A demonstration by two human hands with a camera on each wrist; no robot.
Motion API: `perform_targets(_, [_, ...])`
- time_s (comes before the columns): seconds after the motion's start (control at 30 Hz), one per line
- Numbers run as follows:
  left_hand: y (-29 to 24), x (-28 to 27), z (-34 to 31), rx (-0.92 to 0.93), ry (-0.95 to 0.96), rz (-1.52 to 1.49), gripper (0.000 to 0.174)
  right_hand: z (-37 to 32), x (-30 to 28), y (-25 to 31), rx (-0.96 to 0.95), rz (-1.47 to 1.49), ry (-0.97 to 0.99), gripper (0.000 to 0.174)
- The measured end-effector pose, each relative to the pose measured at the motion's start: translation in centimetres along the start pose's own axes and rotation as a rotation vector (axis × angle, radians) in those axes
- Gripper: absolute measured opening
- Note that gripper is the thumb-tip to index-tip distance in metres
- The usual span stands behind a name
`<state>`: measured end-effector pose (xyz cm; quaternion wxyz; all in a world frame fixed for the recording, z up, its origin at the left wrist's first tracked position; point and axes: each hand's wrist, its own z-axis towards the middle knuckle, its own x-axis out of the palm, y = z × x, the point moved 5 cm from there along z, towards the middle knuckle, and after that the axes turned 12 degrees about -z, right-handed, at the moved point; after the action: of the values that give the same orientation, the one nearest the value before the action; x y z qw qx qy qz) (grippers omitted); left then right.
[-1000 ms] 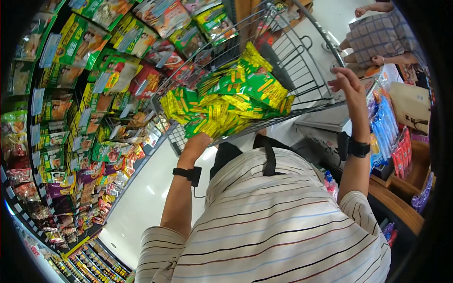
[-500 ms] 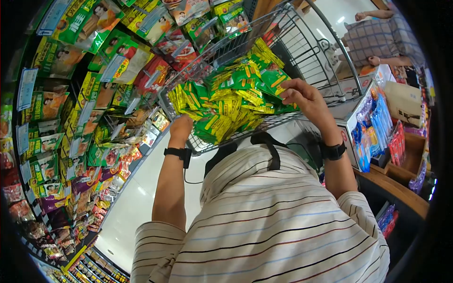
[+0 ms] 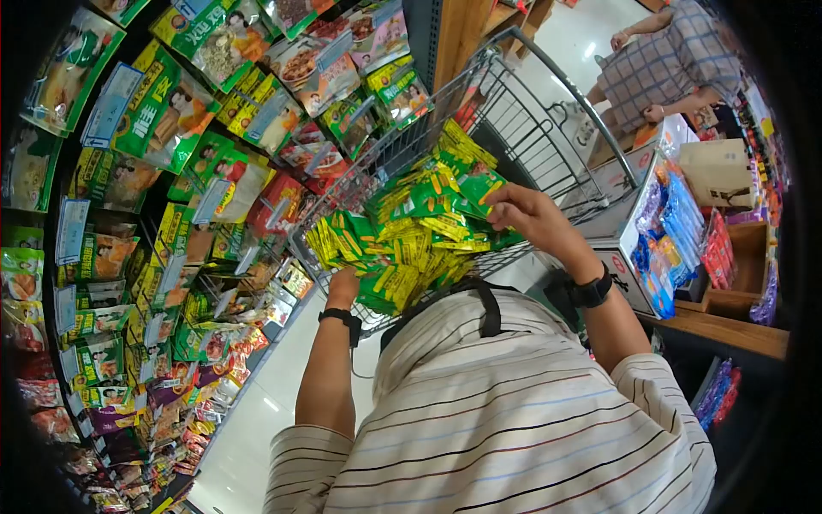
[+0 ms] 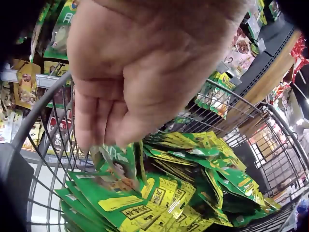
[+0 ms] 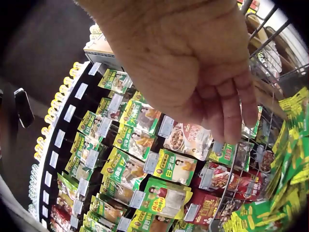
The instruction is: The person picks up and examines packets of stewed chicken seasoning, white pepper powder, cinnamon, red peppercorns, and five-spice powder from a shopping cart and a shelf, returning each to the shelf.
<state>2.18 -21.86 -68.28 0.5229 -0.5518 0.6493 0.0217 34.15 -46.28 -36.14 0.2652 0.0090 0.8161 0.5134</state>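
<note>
A heap of green-and-yellow food packets (image 3: 419, 210) fills part of a wire shopping cart (image 3: 621, 158). My left hand (image 3: 342, 289) is at the heap's near left edge. In the left wrist view, the fingers (image 4: 87, 128) of that hand curl down and pinch the top of a green packet (image 4: 116, 169) with a clear window. Over the right side of the heap is my right hand (image 3: 533, 218), its fingers loosely bent and nothing held. The right wrist view shows those fingers (image 5: 229, 113) beside the cart's wires, with packets (image 5: 289, 169) to one side.
Shelves of hanging food packets (image 3: 163, 111) with price tags line the left side. To the right stands a display with blue packs (image 3: 681, 206) and a wooden bin (image 3: 745, 265). A person in a checked garment (image 3: 664, 73) stands beyond the cart.
My right hand has come from beside the cart's handle end to over the packets. My left hand has moved from the cart's near corner to the heap's edge. The view has shifted.
</note>
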Motion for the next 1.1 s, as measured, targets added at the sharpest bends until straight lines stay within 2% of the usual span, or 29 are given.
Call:
perform_targets(0.1, [-2.9, -1.7, -1.5, 0.041, -0.127, 0.058, 0.022, 0.5, -0.8, 1.2, -0.115, -0.031, 0.029, 0.022])
perform_targets(0.13, [-4.5, -3.0, -3.1, 0.176, -0.239, -0.069, 0.022, 0.9, -0.9, 1.1, -0.136, -0.003, 0.028, 0.022])
perform_targets(0.23, [-9.9, -7.6, -5.4, 0.102, -0.229, 0.063, 0.019, 2.1, -1.1, 1.0, -0.256, -0.037, 0.033, 0.021])
perform_targets(0.27, [-12.1, -9.9, -6.2, 0.141, -0.277, 0.099, 0.017, 2.4, -1.1, 1.6, -0.282, -0.054, 0.029, 0.025])
perform_targets(0.3, [-14.3, -12.4, -7.2, 0.334, -0.388, 0.013, 0.015, 2.8, -0.9, 2.3, -0.324, -0.091, 0.062, 0.028])
perform_targets(0.37, [-20.4, -18.1, -9.2, 0.46, -0.377, 0.033, 0.013, 3.4, -0.1, 4.0, -0.4, -0.162, 0.132, 0.036])
perform_targets(0.4, [-23.3, -20.6, -10.2, 0.532, -0.353, 0.079, 0.013, 3.5, 0.7, 5.7, -0.492, -0.2, 0.136, 0.047])
perform_targets(0.5, [-32.0, -26.0, -13.9, 0.617, -0.304, -0.095, 0.011, 3.6, 2.0, 9.6, -0.794, -0.385, 0.017, 0.053])
perform_targets(0.6, [-37.3, -29.3, -15.7, 0.698, -0.287, -0.072, 0.013, 3.9, 2.0, 12.4, -0.902, -0.428, -0.068, 0.055])
perform_targets(0.67, [-40.0, -30.4, -16.6, 0.801, -0.299, 0.011, 0.014, 4.7, 1.4, 13.2, -0.681, -0.339, 0.119, 0.048])
perform_targets(0.7, [-40.8, -30.8, -16.8, 0.782, -0.327, -0.068, 0.016, 4.7, 1.3, 13.7, -0.564, -0.293, 0.215, 0.045])
perform_targets(0.73, [-41.6, -31.2, -16.9, 0.764, -0.356, -0.148, 0.018, 3.4, 1.3, 13.8, -0.341, 0.099, 0.222, 0.033])
perform_targets(0.83, [-42.1, -32.8, -17.5, 0.797, -0.532, -0.235, 0.029, 4.1, -0.2, 13.2, -0.306, 0.101, 0.215, 0.027])
perform_targets(0.87, [-41.5, -32.9, -17.5, 0.804, -0.604, -0.313, 0.031, 3.4, -0.6, 13.6, -0.428, 0.267, 0.181, 0.025])
perform_targets(0.93, [-39.4, -32.4, -16.8, 0.753, -0.701, -0.497, 0.033, 3.8, -1.4, 12.3, -0.36, 0.322, 0.134, 0.025])
perform_targets(1.03, [-36.4, -30.3, -15.7, 0.558, -0.523, -0.909, 0.037, 4.0, -2.1, 11.9, -0.374, 0.448, 0.087, 0.024])
perform_targets(1.1, [-36.5, -28.2, -15.7, 0.529, -0.43, -1.012, 0.04, 3.2, -2.6, 12.6, -0.422, 0.501, 0.058, 0.025])
